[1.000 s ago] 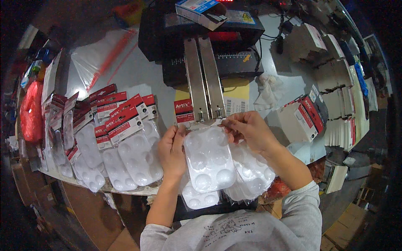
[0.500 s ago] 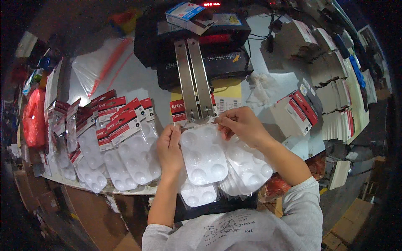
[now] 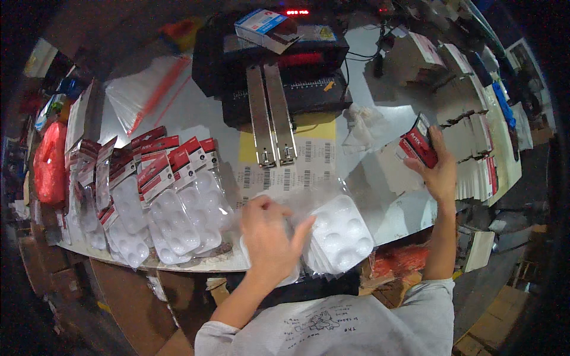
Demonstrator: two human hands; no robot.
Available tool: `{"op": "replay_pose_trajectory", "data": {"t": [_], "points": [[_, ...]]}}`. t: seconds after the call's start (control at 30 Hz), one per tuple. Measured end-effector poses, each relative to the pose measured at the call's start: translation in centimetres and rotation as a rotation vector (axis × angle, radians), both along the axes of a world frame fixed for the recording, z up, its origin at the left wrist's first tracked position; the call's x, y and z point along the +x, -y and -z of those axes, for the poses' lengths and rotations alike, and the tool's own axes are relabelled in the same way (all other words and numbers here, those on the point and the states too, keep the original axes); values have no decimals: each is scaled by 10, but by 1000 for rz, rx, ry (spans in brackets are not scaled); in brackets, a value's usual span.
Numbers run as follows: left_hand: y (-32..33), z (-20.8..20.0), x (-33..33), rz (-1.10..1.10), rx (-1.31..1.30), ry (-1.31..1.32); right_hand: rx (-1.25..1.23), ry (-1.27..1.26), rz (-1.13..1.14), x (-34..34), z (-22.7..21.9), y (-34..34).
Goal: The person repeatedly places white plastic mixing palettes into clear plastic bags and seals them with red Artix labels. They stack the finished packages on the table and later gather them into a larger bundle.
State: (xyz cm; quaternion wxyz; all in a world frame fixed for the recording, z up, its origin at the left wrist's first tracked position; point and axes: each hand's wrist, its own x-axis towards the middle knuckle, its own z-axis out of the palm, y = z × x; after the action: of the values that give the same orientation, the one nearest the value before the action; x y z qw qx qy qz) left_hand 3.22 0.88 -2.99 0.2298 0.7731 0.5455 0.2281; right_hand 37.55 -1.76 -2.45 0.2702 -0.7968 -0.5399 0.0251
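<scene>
Over the white plastic paint palettes in front of me hovers my left hand [image 3: 270, 240], its thumb spread from the fingers, slightly blurred. A stack of bagged palettes [image 3: 343, 234] lies just right of it; another palette is partly hidden beneath the hand. Farther right, my right hand [image 3: 439, 169] grips a red and black header card [image 3: 419, 144] between thumb and fingers. Whether it holds one card or several, I cannot tell. On the left lie several finished-looking packs, palettes in clear bags [image 3: 172, 222] topped with red and white cards.
Two metal arms [image 3: 270, 115] reach toward me from a black machine [image 3: 285, 89] with a small box [image 3: 267, 28] on top. Under them lies a yellow-edged barcode sheet [image 3: 309, 166]. Stacks of cards [image 3: 469, 136] line the right; a red bag [image 3: 50, 163] sits far left.
The carded palette pack is gone from under the metal arms, and the left-hand group of packs looks rearranged. My right hand has moved right to the card; my left has shifted over the palettes.
</scene>
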Motion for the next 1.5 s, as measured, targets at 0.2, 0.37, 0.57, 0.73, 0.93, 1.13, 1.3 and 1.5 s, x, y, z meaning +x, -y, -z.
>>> {"op": "replay_pose_trajectory", "data": {"t": [0.2,0.37,0.57,0.73,0.93,1.13,1.3,1.5], "points": [[3,12,14,9,-3,357,4,-63,67,-28,-21,-4],[6,-7,-11,-69,-509,1123,33,46,28,-15,-21,-6],[9,-13,-24,-86,-814,1190,-111,66,180,-31,-45,-14],[21,-29,-17,-37,-681,986,19,-372,-319,-103,-77,1],[21,-34,-17,-3,-438,674,-247,-688,-629,-158,-65,-20],[17,-26,-15,-31,-387,643,-214,-710,-604,-161,-62,-26],[17,-24,-14,-47,-357,575,-178,-605,-670,-162,-57,-26],[13,-16,-16,-189,-234,599,-31,-468,-522,-149,-48,-30]]}}
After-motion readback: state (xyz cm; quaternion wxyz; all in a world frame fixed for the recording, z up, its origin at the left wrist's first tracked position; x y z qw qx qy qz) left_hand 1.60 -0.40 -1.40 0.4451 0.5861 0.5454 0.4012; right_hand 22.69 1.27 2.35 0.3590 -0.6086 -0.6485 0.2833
